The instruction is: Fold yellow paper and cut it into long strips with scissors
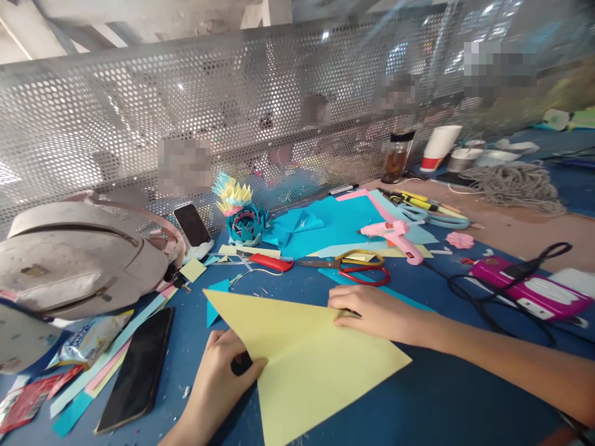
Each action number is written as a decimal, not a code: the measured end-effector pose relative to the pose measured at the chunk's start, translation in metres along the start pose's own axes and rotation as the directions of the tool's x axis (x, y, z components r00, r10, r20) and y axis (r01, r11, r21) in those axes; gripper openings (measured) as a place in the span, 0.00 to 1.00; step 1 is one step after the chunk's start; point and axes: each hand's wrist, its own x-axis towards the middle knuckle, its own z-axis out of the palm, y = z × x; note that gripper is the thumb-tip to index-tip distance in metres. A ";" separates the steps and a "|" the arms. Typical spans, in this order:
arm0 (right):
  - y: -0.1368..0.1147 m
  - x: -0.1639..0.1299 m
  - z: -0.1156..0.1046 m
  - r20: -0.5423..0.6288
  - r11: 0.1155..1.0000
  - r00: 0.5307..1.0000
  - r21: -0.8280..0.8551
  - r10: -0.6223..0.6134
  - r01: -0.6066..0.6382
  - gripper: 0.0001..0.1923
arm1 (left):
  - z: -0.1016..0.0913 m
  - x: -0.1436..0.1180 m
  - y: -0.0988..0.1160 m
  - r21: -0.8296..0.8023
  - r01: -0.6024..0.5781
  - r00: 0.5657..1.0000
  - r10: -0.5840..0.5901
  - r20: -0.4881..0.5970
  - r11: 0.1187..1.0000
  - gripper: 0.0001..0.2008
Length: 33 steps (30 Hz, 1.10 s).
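Note:
A sheet of yellow paper [320,371], creased across its middle, is held tilted above the blue table [446,396]. My left hand [227,365] pinches its left edge, thumb on the near face and fingers behind. At the upper right edge my right hand [360,310] grips the sheet between thumb and fingers. Just beyond the paper lie scissors [367,266] with red and yellow handles and a red utility knife [271,262]. A pink glue gun [395,235] rests past my right hand on sheets of blue paper [344,217].
A folded-paper model [244,217] stands at the back beside a propped phone [193,224]. Left are a backpack [83,248], a black phone [137,368] and paper strips [109,365]. A pink power strip [530,288] with black cable sits right. Behind rises a perforated metal screen [279,124].

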 end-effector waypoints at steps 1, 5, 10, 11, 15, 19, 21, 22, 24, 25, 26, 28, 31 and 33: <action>0.002 -0.001 -0.001 -0.002 1.000 1.000 -0.003 -0.011 0.011 0.08 | -0.002 0.001 0.002 -0.010 -0.018 1.000 0.018 0.018 1.000 0.05; 0.005 -0.005 -0.008 -0.013 0.999 1.000 -0.038 -0.027 0.027 0.09 | -0.006 0.003 0.006 -0.022 -0.045 0.996 0.047 0.071 0.999 0.05; 0.009 -0.010 -0.010 -0.017 0.996 0.999 -0.081 -0.046 0.044 0.10 | -0.001 -0.003 0.006 -0.033 -0.025 0.999 0.026 0.026 0.999 0.05; 0.009 -0.011 -0.010 -0.014 0.995 0.998 -0.087 -0.053 0.052 0.10 | -0.001 -0.005 0.005 -0.031 -0.032 0.999 0.032 0.021 0.999 0.05; 0.007 -0.013 -0.013 0.013 0.995 0.998 -0.085 -0.053 0.054 0.13 | 0.000 -0.007 0.004 -0.001 -0.052 0.999 0.052 -0.014 0.999 0.07; 0.004 -0.016 -0.015 0.030 0.997 0.999 -0.075 -0.017 0.019 0.14 | -0.001 -0.008 0.004 0.040 -0.096 0.992 0.099 -0.076 0.995 0.07; 0.004 -0.017 -0.014 0.025 0.997 1.000 -0.072 -0.001 0.003 0.14 | -0.001 -0.008 0.003 0.063 -0.121 0.988 0.126 -0.085 0.991 0.08; 0.003 -0.018 -0.014 0.016 0.997 1.000 -0.072 0.007 -0.005 0.14 | -0.001 -0.008 0.003 0.074 -0.137 0.986 0.143 -0.086 0.988 0.08; 0.003 -0.019 -0.012 -0.008 0.996 1.000 -0.081 0.024 -0.025 0.13 | -0.001 -0.009 0.002 0.094 -0.159 0.982 0.167 -0.093 0.983 0.08; 0.002 -0.020 -0.012 -0.020 0.995 0.999 -0.092 0.035 -0.036 0.13 | 0.000 -0.010 0.002 0.099 -0.161 0.981 0.171 -0.094 0.982 0.08; 0.002 -0.020 -0.011 -0.031 0.993 0.999 -0.105 0.044 -0.047 0.13 | 0.001 -0.011 0.001 0.099 -0.157 0.982 0.166 -0.095 0.983 0.08; 0.000 -0.021 -0.011 -0.044 0.990 0.998 -0.131 0.055 -0.061 0.14 | 0.003 -0.013 -0.001 0.090 -0.129 0.984 0.139 -0.114 0.988 0.09; -0.002 -0.022 -0.011 -0.045 0.985 0.997 -0.157 0.059 -0.065 0.14 | 0.005 -0.015 -0.001 0.097 -0.091 0.985 0.104 -0.134 0.991 0.08; -0.001 -0.022 -0.011 -0.040 0.984 0.997 -0.167 0.059 -0.065 0.13 | 0.003 -0.014 0.000 0.119 -0.104 0.987 0.117 -0.112 0.987 0.09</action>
